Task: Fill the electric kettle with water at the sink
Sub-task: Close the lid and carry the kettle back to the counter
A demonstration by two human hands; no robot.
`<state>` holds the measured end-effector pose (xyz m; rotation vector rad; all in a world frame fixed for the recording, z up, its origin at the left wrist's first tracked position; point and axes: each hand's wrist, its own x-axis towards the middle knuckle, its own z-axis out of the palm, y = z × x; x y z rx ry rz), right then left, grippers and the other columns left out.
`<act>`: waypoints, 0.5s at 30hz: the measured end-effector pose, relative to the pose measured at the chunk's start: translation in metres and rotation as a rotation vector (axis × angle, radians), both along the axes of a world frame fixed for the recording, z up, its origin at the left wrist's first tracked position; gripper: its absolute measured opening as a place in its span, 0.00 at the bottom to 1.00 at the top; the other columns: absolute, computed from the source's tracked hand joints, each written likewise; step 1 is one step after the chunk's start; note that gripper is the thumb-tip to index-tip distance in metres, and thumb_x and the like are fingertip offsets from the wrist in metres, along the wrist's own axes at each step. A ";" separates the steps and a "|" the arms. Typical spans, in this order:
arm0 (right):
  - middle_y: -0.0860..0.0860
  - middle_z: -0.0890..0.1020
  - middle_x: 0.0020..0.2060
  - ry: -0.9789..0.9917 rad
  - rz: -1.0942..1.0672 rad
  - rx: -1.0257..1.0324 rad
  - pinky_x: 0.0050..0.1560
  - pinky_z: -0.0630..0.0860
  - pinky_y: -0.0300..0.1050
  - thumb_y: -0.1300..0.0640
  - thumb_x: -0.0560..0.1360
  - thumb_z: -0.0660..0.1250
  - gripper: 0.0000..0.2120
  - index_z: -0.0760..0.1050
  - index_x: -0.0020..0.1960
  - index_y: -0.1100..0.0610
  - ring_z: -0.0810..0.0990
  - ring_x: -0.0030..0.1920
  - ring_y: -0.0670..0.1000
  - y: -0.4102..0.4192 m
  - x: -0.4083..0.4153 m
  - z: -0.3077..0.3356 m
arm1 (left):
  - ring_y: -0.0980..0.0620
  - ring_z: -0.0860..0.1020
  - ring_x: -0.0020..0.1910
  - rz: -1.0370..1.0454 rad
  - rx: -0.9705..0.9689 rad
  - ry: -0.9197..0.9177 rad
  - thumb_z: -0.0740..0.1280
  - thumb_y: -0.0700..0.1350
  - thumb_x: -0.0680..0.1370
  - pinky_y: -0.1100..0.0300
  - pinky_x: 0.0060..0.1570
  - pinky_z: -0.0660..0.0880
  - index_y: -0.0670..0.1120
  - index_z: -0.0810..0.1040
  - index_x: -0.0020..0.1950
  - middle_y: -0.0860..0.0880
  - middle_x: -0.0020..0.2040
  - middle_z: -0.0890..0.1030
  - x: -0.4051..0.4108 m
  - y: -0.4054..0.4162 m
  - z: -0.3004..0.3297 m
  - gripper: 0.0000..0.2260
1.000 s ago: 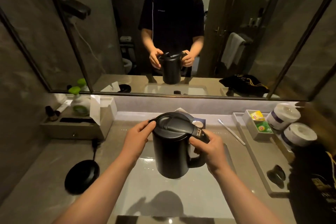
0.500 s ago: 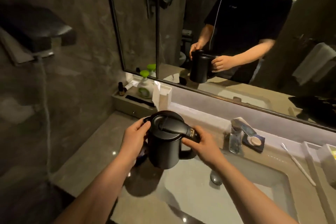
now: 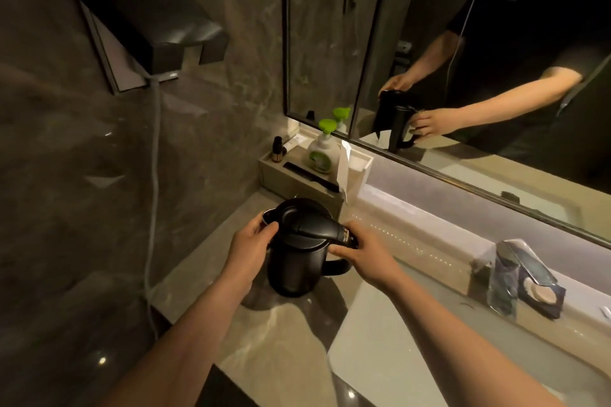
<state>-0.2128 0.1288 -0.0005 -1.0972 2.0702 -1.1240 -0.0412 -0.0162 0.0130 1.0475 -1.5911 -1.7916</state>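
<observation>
A black electric kettle (image 3: 296, 261) with its lid down stands upright over the stone counter (image 3: 284, 334), left of the white sink basin (image 3: 396, 350). My left hand (image 3: 249, 246) grips its left side near the spout. My right hand (image 3: 363, 256) is wrapped around the handle under the lid latch. Whether its base touches the counter or a dark shape beneath it I cannot tell. The chrome faucet (image 3: 510, 271) stands at the back right of the basin, well away from the kettle.
Behind the kettle a tray (image 3: 274, 172) holds a green-pump soap bottle (image 3: 320, 152), a small brown bottle (image 3: 278, 149), a black comb (image 3: 310, 177) and a tissue box (image 3: 355, 172). A hair-dryer holder (image 3: 158, 40) hangs on the left wall, its cord (image 3: 153, 195) dropping down. A mirror (image 3: 463, 59) spans the back.
I have carried the kettle left, from above the sink basin to over the counter beside it. The view has swung left; both hands kept their grip.
</observation>
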 end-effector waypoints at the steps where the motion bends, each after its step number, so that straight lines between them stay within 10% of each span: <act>1: 0.43 0.78 0.40 -0.002 -0.001 0.004 0.41 0.70 0.39 0.56 0.73 0.74 0.11 0.75 0.52 0.49 0.76 0.40 0.41 -0.002 0.000 -0.001 | 0.61 0.80 0.49 0.005 -0.002 -0.004 0.63 0.41 0.78 0.67 0.43 0.74 0.52 0.80 0.57 0.56 0.50 0.84 0.000 -0.003 -0.003 0.12; 7: 0.52 0.82 0.48 0.020 0.012 0.030 0.52 0.77 0.51 0.55 0.74 0.73 0.14 0.77 0.58 0.54 0.80 0.50 0.53 -0.009 0.004 -0.003 | 0.63 0.80 0.48 -0.010 -0.030 -0.048 0.64 0.44 0.77 0.59 0.48 0.75 0.58 0.81 0.52 0.59 0.47 0.84 0.006 -0.014 -0.016 0.11; 15: 0.52 0.83 0.50 0.034 0.008 0.056 0.55 0.78 0.57 0.52 0.74 0.72 0.15 0.77 0.59 0.52 0.81 0.51 0.53 -0.008 0.009 -0.009 | 0.67 0.79 0.46 -0.030 -0.057 -0.054 0.65 0.47 0.77 0.72 0.38 0.73 0.60 0.80 0.50 0.63 0.46 0.83 0.013 -0.011 -0.019 0.09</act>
